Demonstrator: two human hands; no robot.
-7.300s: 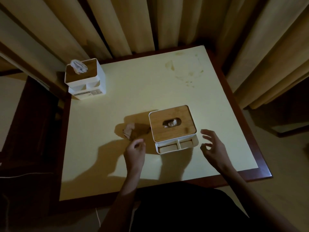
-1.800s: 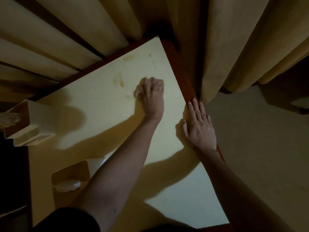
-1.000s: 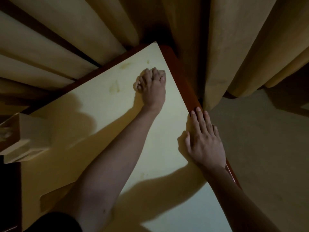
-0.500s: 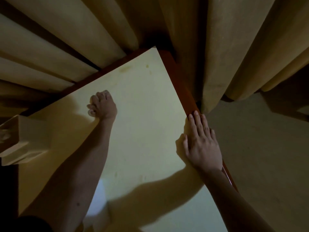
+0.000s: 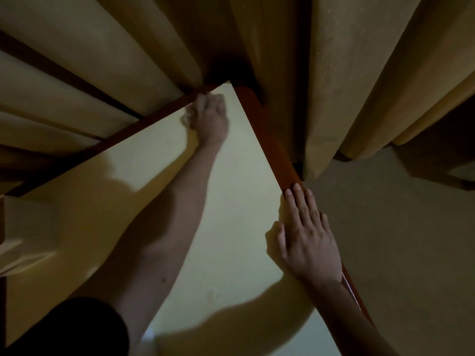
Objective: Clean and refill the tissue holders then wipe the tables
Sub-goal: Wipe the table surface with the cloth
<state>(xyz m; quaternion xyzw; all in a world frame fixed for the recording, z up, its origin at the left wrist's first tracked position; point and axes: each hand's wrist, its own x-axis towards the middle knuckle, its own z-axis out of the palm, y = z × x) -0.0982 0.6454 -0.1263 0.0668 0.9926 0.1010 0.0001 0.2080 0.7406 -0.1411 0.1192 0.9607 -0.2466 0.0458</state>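
Table [image 5: 231,227] fills the middle and lower left of the frame, its pale top running up to a far corner near the upper centre, where the reddish wooden border meets the curtains [image 5: 347,73]. My left hand [image 5: 209,116] is stretched right into that corner, fingers curled down onto the surface; it looks bunched over something, probably a wiping tissue, though blur and dim light keep me from being sure. My right hand [image 5: 308,240] lies flat and spread at centre right, fingers straight, fingertips on the wooden border, holding nothing and bracing me. A tissue holder [image 5: 15,250] barely shows at the left edge of the frame, cut off. The unwiped stretch, as I judge it, lies down-frame and leftward of the left hand, along the far border that slants to the lower left. The left hand is clearly the nearer, so the stroke is its to make.
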